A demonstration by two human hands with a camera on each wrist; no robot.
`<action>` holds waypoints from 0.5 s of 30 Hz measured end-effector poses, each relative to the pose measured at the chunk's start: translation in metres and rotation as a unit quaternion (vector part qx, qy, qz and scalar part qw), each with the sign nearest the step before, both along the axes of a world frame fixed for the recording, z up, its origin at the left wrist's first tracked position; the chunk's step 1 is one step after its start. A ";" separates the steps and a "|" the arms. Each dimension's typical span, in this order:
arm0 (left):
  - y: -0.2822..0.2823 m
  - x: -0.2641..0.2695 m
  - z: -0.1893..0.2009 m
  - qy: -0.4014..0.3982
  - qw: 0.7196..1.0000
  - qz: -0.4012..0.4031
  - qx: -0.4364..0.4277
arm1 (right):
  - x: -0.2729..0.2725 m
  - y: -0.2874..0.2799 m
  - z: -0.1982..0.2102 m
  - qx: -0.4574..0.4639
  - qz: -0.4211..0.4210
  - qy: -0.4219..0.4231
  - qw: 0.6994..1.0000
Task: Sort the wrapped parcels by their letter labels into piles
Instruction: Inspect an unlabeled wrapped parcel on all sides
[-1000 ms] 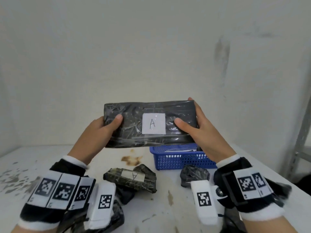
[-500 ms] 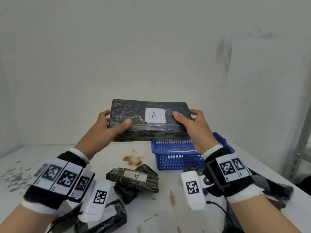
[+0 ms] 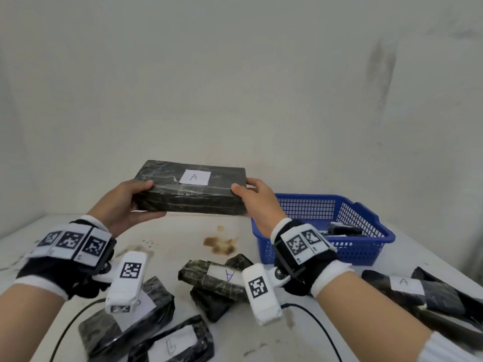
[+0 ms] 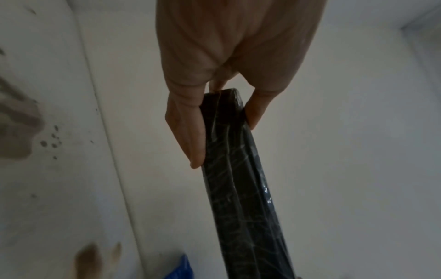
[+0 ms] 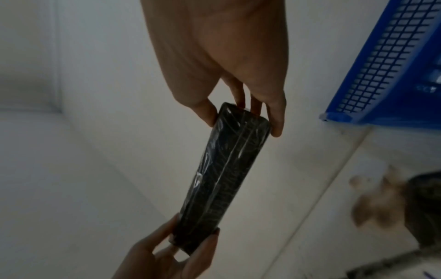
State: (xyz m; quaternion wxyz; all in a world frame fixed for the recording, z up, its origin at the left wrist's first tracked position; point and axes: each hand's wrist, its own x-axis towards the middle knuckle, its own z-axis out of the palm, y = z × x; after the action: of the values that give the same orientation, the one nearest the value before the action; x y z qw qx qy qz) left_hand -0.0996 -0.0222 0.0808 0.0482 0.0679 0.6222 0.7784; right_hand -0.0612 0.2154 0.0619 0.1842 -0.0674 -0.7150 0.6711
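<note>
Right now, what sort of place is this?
Probably a makeshift parcel-sorting bench in a bare room: black plastic-wrapped parcels with white letter labels, a blue plastic mesh basket, and a stained white table against plain walls.

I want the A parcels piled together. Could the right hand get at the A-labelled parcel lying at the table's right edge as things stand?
Probably not yet: the right hand and left hand both grip the held parcel. Nothing covers the A-labelled parcel once it lets go.

Basket (image 3: pixel 366 210) right of held parcel (image 3: pixel 167 190)
</note>
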 end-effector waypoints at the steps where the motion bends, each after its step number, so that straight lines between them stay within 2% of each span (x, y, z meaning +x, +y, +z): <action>1: -0.003 -0.009 -0.001 0.000 1.000 0.006 -0.012 | -0.006 -0.005 -0.004 0.010 0.003 -0.007 1.000; 5: -0.012 -0.053 -0.014 -0.015 0.996 0.033 -0.082 | -0.031 -0.023 -0.022 0.016 0.021 -0.078 0.997; 9: -0.013 -0.091 -0.035 -0.048 0.985 0.038 -0.159 | -0.055 -0.035 -0.040 -0.076 0.029 -0.184 0.980; 12: -0.010 -0.115 -0.053 -0.083 0.973 0.052 -0.210 | -0.080 -0.034 -0.052 -0.018 0.011 -0.211 0.977; 15: -0.014 -0.144 -0.070 -0.072 0.950 0.067 -0.298 | -0.105 -0.029 -0.052 0.036 -0.020 -0.207 0.978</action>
State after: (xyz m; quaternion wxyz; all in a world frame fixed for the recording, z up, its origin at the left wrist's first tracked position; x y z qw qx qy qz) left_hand -0.2432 -0.0357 0.0112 0.0585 -0.0472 0.8237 0.5620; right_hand -0.1662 0.1863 0.0100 0.0480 -0.2125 -0.7597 0.6127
